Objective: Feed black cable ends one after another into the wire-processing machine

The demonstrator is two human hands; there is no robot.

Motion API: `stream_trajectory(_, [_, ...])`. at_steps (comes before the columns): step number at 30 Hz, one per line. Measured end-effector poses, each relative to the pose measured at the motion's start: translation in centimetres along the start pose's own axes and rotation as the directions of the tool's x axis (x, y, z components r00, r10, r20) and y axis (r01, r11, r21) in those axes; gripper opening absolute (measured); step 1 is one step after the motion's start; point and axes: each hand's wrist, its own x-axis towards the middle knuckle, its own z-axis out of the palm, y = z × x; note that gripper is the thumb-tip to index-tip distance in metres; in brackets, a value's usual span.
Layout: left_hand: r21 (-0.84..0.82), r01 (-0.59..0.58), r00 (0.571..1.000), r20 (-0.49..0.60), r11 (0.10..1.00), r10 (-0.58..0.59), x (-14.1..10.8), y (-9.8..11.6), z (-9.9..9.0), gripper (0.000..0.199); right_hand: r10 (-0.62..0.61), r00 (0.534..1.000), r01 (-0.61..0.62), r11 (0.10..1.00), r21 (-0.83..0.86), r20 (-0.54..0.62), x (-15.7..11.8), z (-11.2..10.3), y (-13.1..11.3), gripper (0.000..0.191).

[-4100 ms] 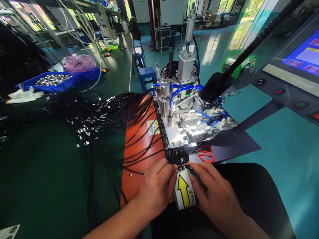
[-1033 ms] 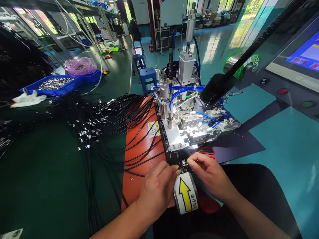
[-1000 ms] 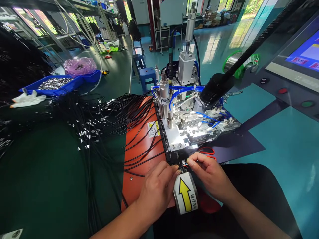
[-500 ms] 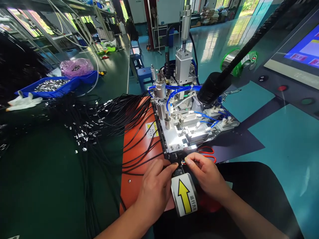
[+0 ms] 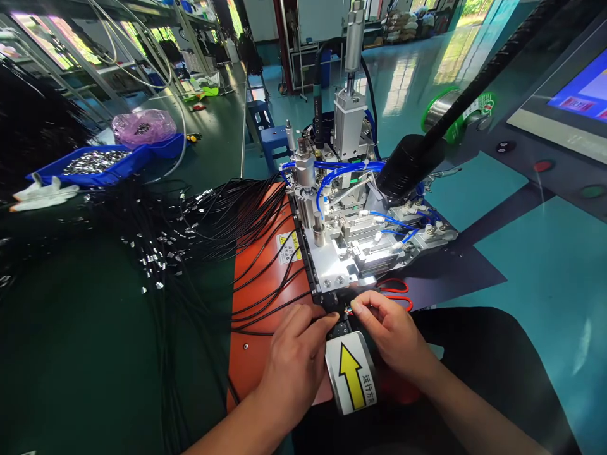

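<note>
At the front end of the metal machine (image 5: 332,253), my two hands almost meet. My left hand (image 5: 298,347) has its thumb and forefinger pressed together over the machine's dark track (image 5: 340,328); what they grip is hidden. My right hand (image 5: 386,322) pinches the tips of thin coloured wires (image 5: 349,310), just right of the left fingertips. Below both hands is a white curved guard (image 5: 351,373) with a yellow arrow. Several black cables (image 5: 275,306) cross the orange board (image 5: 253,291) to the machine's left edge.
Red-handled scissors (image 5: 401,297) lie beside my right hand. A black flexible-necked lamp (image 5: 408,165) reaches over the machine. Solder wire on a green spool (image 5: 448,117) hangs near a control panel (image 5: 559,148). Left are a blue tray (image 5: 95,167) of small metal parts and bundled cables (image 5: 161,259).
Both hands stay almost in place. The wire tips at my right fingertips have shifted very slightly, and the camera view has moved a little.
</note>
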Motion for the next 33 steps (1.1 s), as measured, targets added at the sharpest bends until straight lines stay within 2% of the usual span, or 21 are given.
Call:
stream_trajectory(13, [-0.028, -0.010, 1.000, -0.018, 1.000, 0.009, -0.09, -0.09, 0.13, 0.028, -0.031, 0.999, 0.030, 0.999, -0.033, -0.023, -0.01, -0.08, -0.31, 0.026])
stream_trajectory(33, [-0.008, -0.013, 1.000, 0.019, 1.000, 0.013, -0.12, -0.12, 0.17, 0.029, 0.014, 1.000, -0.016, 0.998, -0.068, -0.025, -0.03, 0.12, -0.16, 0.028])
